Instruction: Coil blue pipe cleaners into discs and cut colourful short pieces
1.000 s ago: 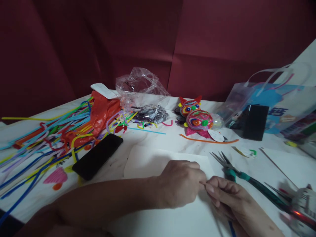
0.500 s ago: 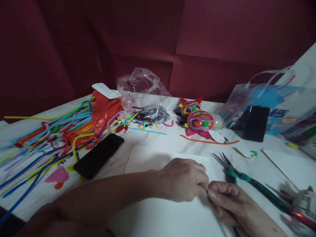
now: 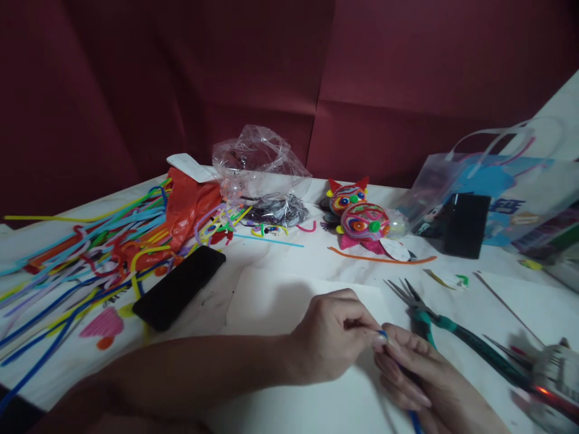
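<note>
A blue pipe cleaner (image 3: 415,420) runs through my right hand (image 3: 425,371), its lower end coming out below the palm. Its tip shows at the meeting point of both hands, where the fingers of my left hand (image 3: 332,337) pinch it. Both hands are closed on it, above a white sheet of paper (image 3: 266,301); most of the pipe cleaner is hidden by fingers. Just beyond my right hand lie long-nose pliers (image 3: 434,316) with green and black handles, jaws apart.
Many coloured pipe cleaners (image 3: 85,271) spread over the left side, next to a black phone (image 3: 181,288). Behind are a clear plastic bag (image 3: 262,154), two decorated cat-faced balls (image 3: 365,220), an orange pipe cleaner (image 3: 380,258) and a dark upright box (image 3: 467,226). A glue gun (image 3: 558,374) sits at right.
My left hand has turned, its pinching fingers now raised and showing. My right fingers have shifted, and more of the blue pipe cleaner is visible between and below the hands.
</note>
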Demonstrator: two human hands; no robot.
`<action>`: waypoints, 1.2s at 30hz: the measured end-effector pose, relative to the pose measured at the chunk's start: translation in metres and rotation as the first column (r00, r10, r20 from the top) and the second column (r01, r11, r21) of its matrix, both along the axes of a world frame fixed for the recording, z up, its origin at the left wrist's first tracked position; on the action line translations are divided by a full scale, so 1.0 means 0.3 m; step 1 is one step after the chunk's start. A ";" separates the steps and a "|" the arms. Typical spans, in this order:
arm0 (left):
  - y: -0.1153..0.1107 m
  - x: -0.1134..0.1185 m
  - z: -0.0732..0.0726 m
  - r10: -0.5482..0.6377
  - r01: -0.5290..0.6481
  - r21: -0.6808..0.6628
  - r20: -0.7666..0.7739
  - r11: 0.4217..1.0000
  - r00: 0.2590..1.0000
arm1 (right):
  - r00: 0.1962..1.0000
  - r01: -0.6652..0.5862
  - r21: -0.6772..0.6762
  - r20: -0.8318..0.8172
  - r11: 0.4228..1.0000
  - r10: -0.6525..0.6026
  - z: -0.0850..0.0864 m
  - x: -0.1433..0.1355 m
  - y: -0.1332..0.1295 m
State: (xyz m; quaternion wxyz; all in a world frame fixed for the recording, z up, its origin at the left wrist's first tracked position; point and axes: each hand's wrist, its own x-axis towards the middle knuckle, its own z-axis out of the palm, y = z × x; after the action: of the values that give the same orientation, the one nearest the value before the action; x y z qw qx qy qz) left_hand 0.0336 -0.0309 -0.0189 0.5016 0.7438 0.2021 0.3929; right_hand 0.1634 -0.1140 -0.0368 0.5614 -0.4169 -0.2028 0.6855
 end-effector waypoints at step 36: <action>-0.072 0.003 0.021 0.063 -0.038 -0.387 0.052 0.921 0.997 | 0.987 -0.027 0.164 -0.151 0.986 0.052 -0.041 -0.037 -0.007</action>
State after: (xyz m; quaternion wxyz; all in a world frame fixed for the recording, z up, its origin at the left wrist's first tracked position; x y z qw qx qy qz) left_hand 0.0343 -0.0524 -0.0125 0.6339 0.6124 0.2783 0.3816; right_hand 0.1525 -0.1161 -0.0492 0.5938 -0.3112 -0.2216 0.7081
